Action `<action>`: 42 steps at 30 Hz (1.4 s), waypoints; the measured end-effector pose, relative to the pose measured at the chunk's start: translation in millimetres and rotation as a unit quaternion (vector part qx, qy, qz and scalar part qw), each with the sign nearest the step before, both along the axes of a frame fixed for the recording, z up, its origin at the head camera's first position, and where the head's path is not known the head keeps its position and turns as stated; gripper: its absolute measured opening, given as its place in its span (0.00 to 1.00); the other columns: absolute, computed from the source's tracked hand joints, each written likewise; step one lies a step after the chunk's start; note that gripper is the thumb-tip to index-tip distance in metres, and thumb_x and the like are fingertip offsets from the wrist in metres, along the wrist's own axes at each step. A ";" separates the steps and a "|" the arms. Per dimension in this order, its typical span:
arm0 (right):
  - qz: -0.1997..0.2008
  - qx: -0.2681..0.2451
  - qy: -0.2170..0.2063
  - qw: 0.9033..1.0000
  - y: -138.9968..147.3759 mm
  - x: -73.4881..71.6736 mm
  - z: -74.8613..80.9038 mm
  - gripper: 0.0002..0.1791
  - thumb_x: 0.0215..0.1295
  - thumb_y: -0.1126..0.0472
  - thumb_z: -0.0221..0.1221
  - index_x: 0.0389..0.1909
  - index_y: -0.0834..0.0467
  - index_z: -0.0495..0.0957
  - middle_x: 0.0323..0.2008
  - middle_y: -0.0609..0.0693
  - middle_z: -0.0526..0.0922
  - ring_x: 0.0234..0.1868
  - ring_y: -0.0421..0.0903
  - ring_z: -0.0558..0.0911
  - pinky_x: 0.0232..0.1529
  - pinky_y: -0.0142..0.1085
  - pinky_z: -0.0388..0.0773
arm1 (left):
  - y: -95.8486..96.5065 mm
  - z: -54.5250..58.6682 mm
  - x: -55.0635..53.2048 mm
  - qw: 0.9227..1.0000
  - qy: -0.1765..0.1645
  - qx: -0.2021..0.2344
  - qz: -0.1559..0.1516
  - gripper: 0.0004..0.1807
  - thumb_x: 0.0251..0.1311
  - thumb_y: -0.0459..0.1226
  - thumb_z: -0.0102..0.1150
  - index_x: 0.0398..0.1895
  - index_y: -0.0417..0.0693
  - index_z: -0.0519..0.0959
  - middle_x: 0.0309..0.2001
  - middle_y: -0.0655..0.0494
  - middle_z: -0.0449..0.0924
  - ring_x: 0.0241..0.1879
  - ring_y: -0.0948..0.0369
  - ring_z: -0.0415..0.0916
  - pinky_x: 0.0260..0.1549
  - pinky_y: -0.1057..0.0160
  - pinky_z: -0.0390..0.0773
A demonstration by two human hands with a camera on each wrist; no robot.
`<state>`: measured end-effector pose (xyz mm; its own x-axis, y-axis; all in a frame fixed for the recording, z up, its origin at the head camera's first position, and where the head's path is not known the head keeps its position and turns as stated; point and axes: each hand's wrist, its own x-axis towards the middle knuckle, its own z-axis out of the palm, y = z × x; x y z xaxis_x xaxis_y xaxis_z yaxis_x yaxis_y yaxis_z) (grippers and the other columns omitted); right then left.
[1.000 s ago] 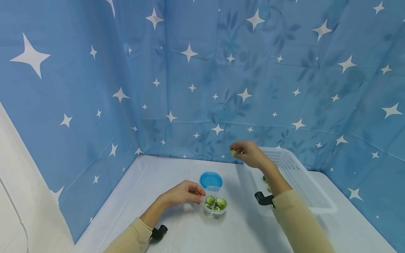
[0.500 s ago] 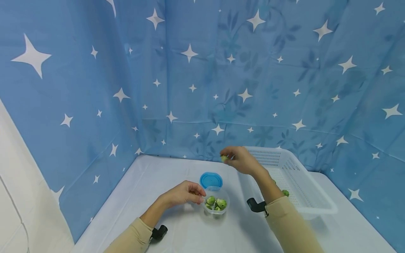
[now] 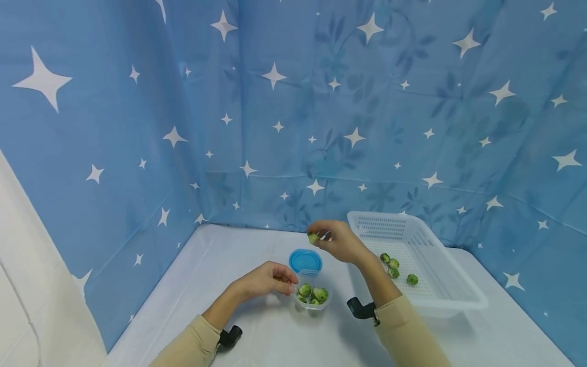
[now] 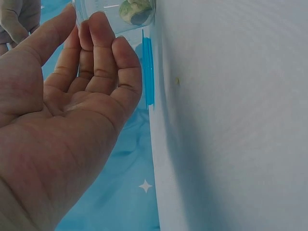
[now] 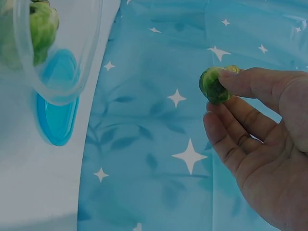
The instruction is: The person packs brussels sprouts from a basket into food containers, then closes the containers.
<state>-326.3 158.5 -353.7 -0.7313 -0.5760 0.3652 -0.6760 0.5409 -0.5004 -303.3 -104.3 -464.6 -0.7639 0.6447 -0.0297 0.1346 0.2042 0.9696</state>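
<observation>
My right hand (image 3: 337, 240) pinches a green Brussels sprout (image 5: 215, 85) between thumb and fingertips, held up above the table behind the blue lid. A small clear plastic container (image 3: 313, 306) stands on the table with several sprouts (image 3: 319, 294) inside. My left hand (image 3: 266, 280) is at the container's left side. In the left wrist view, its relaxed, slightly bent fingers (image 4: 102, 45) are right at the container wall, and the thumb is near the rim. The round blue lid (image 3: 305, 260) lies on the table just behind the container.
A white perforated plastic basket (image 3: 440, 270) stands at the right, with several sprouts (image 3: 393, 263) on its bottom. A white cloth (image 3: 275, 336) covers the table. Blue star-patterned curtain (image 3: 293, 102) closes off the back and sides.
My right hand has moved left and slightly down, away from over the basket, carrying the sprout. Sprouts in the basket have come into view. My left hand has stayed at the container.
</observation>
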 end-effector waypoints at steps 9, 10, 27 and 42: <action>0.007 -0.007 -0.009 1.000 0.0 7.7 -9.9 0.16 0.70 0.69 0.64 0.56 0.55 0.85 0.50 0.49 0.88 0.47 0.45 0.84 0.48 0.39 0.84 | -0.2 -2.3 -1.5 1.000 0.000 -0.001 0.000 0.17 0.69 0.37 0.67 0.55 0.34 0.83 0.44 0.56 0.87 0.42 0.58 0.85 0.48 0.54 0.84; 0.007 -0.010 -0.012 1.000 0.3 8.1 -11.8 0.16 0.69 0.69 0.64 0.56 0.55 0.85 0.50 0.49 0.88 0.46 0.44 0.84 0.48 0.39 0.84 | 0.0 -2.4 -1.5 1.000 0.000 -0.001 0.000 0.17 0.69 0.37 0.67 0.55 0.34 0.83 0.44 0.56 0.87 0.42 0.59 0.85 0.47 0.54 0.84; 0.012 -0.040 -0.030 0.999 2.3 18.7 -39.1 0.14 0.68 0.69 0.66 0.52 0.53 0.86 0.49 0.48 0.87 0.45 0.45 0.84 0.48 0.39 0.84 | -0.4 0.4 -0.1 1.000 -0.002 0.001 0.004 0.14 0.69 0.37 0.66 0.53 0.37 0.84 0.44 0.56 0.87 0.42 0.58 0.85 0.48 0.54 0.84; 0.029 -0.013 -0.042 0.999 8.9 19.2 -47.5 0.14 0.67 0.69 0.66 0.52 0.57 0.86 0.45 0.47 0.88 0.42 0.41 0.83 0.43 0.33 0.81 | 0.0 -0.3 0.6 1.000 0.000 -0.003 0.004 0.17 0.69 0.37 0.67 0.55 0.34 0.83 0.44 0.56 0.87 0.42 0.58 0.85 0.47 0.55 0.84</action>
